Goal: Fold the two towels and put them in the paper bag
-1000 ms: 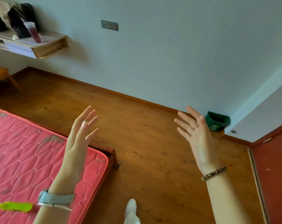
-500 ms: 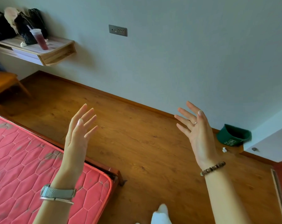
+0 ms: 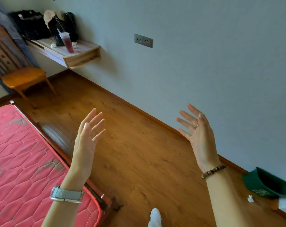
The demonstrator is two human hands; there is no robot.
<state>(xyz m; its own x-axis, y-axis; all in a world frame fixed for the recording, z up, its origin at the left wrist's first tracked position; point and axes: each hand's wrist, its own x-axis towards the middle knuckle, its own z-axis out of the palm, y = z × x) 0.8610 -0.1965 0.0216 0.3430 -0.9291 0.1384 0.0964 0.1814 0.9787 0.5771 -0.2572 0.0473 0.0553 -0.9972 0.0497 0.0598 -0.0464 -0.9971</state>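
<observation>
Splayed left hand [image 3: 85, 142], right hand [image 3: 199, 138]

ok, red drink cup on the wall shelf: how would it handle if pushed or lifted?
Tall and narrow, the cup stands near the shelf edge, so a push would likely tip it. It looks nearly full, so probably heavy for its size. Its clear plastic may flex under a firm grip.

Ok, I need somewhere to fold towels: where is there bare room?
The mattress top is bare as far as it shows. So is the floor strip between mattress and wall, up to the chair. The shelf is crowded with bags and a cup.
</observation>
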